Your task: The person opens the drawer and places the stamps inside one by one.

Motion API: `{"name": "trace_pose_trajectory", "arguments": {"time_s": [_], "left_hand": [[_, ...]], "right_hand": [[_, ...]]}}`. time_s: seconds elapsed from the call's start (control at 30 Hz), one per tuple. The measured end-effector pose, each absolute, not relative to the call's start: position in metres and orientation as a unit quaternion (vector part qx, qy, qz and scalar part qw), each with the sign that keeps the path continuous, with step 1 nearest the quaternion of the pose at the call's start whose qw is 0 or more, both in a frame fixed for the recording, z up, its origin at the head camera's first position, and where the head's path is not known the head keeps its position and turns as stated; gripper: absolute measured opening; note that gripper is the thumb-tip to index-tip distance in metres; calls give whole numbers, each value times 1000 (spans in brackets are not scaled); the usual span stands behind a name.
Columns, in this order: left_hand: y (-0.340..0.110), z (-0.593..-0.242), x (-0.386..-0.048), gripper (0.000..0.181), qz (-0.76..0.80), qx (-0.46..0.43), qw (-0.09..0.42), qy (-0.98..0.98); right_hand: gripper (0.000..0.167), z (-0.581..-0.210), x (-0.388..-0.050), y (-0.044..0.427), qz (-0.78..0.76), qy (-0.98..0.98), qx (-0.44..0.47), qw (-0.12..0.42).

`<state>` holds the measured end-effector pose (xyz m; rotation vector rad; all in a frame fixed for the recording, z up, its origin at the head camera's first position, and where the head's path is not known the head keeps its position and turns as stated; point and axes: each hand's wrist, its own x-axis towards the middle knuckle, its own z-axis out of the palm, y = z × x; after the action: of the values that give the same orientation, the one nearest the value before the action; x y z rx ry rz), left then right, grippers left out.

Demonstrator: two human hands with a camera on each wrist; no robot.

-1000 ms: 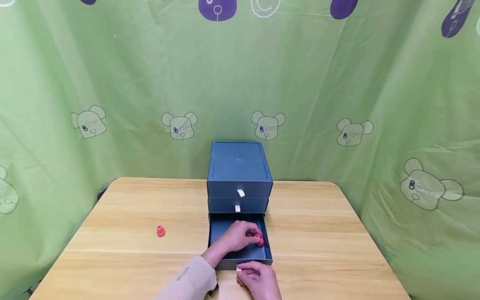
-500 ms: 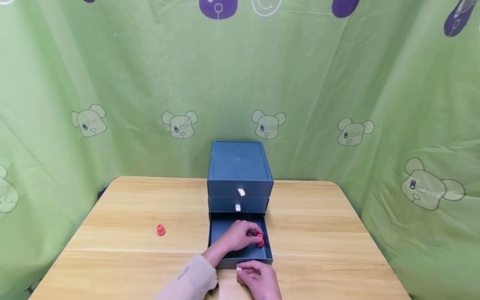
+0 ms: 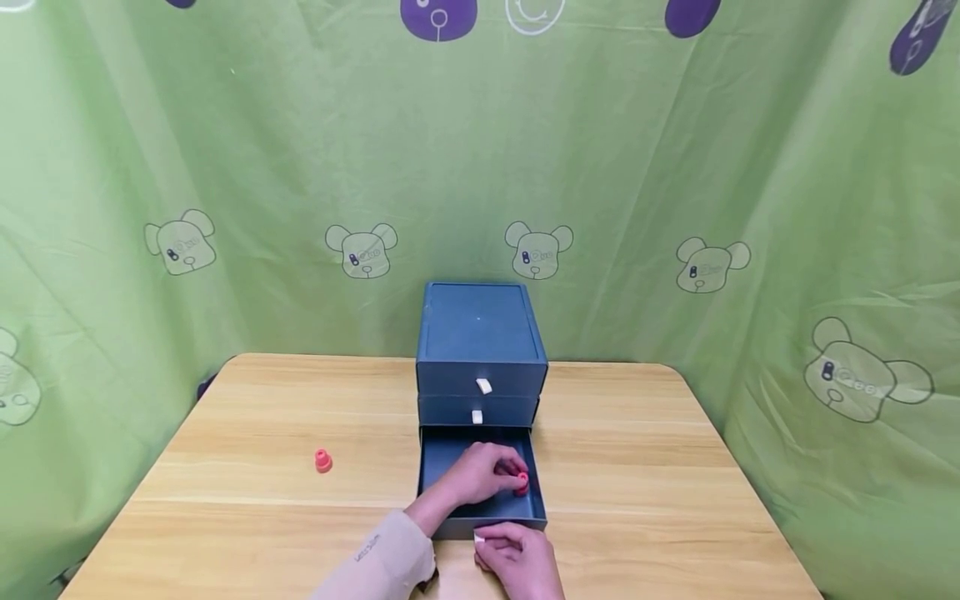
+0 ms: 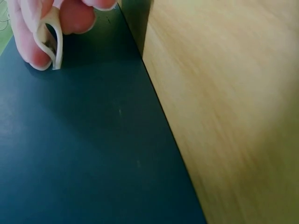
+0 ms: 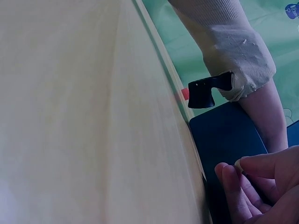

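My left hand (image 3: 480, 473) reaches into the pulled-out bottom drawer (image 3: 442, 454) of a dark blue drawer unit (image 3: 477, 325). Its thumb and fingers pinch a small red stepped piece (image 3: 522, 486) near the drawer's right side. My right hand (image 3: 519, 560) pinches the white pull tab (image 3: 479, 540) on the drawer front. The left wrist view shows that tab as a white loop (image 4: 59, 39) between the right fingers (image 4: 77, 17). In the right wrist view, thumb and fingertips meet on the tab (image 5: 238, 164). The left fingertips appear only in the head view.
A similar red stepped piece (image 3: 322, 461) stands on the wooden table (image 3: 225, 500) to the left. Two upper drawers with white tabs (image 3: 484, 386) are shut. Green patterned cloth (image 3: 300, 150) surrounds the table. A black camera mount (image 5: 202, 93) sits on the left wrist.
The red piece in my left hand has shifted slightly toward the drawer's right side and looks more upright. My right hand keeps its pinch on the tab.
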<state>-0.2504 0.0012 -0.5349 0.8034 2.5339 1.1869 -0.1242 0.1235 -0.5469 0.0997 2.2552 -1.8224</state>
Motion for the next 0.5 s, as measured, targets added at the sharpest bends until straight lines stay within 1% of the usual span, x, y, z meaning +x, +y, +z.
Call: {"name": "trace_pose_trajectory", "arguments": {"time_s": [0.5], "left_hand": [[-6,-526,-249,19,410,279,103,862]], "right_hand": [[20,-548,-125,124,-620,774,39,120]]}}
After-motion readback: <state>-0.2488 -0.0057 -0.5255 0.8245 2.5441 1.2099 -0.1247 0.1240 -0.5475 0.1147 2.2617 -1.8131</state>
